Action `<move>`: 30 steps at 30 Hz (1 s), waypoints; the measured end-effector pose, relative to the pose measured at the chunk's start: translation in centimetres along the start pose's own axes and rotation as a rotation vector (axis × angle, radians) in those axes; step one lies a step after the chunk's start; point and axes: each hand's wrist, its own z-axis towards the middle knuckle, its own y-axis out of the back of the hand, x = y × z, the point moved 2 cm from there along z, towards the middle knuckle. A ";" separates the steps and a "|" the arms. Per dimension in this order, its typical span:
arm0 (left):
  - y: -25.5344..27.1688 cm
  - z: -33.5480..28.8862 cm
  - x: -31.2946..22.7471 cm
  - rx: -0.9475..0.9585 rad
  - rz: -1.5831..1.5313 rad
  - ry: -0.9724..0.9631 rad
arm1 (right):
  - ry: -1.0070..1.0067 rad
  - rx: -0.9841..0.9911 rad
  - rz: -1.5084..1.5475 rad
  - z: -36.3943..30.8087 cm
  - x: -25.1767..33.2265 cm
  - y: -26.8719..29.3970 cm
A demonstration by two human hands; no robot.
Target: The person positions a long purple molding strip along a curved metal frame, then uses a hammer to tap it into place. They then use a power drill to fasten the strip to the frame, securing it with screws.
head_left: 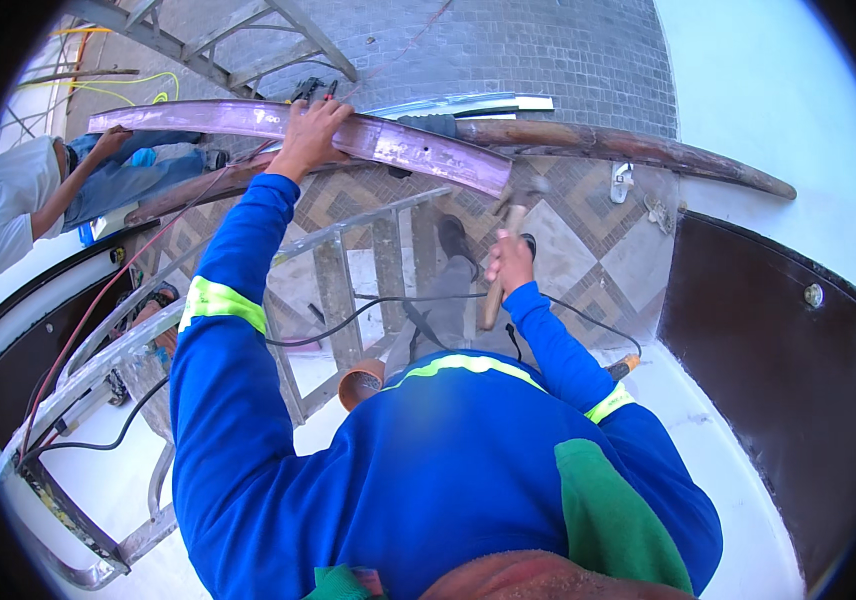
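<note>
A long, curved metal channel (418,148) with a purplish sheen spans the upper middle of the head view. My left hand (310,138) grips it near its middle, fingers wrapped over the far edge. In my right hand (511,260) is a hammer (493,303), held by its wooden handle. The hammer's head is blurred and lies close to the channel's right end; whether they touch I cannot tell. At the far left a co-worker's hand (111,142) is at the channel's other end.
A dark wooden pole (628,143) runs behind the channel. Metal ladder pieces (328,270) stand by my legs, and another ladder (238,50) is at the far left. A black cable (388,300) crosses before me. An orange-brown cup (360,383) sits near my left side.
</note>
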 end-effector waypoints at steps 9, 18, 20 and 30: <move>0.1 -0.3 -0.4 0.007 -0.008 0.032 | 0.132 0.002 -0.007 -1.0 -0.7 -1.2; 0.3 -0.2 -1.0 0.017 -0.027 0.071 | 0.192 -0.092 -0.142 -0.2 -1.8 -0.3; 0.4 -0.1 -1.2 -0.011 -0.037 0.035 | 0.034 -0.041 -0.122 0.0 -2.2 -0.3; 1.0 0.0 -2.5 -0.036 -0.116 -0.015 | 0.161 -0.073 -0.090 -0.6 0.4 -1.2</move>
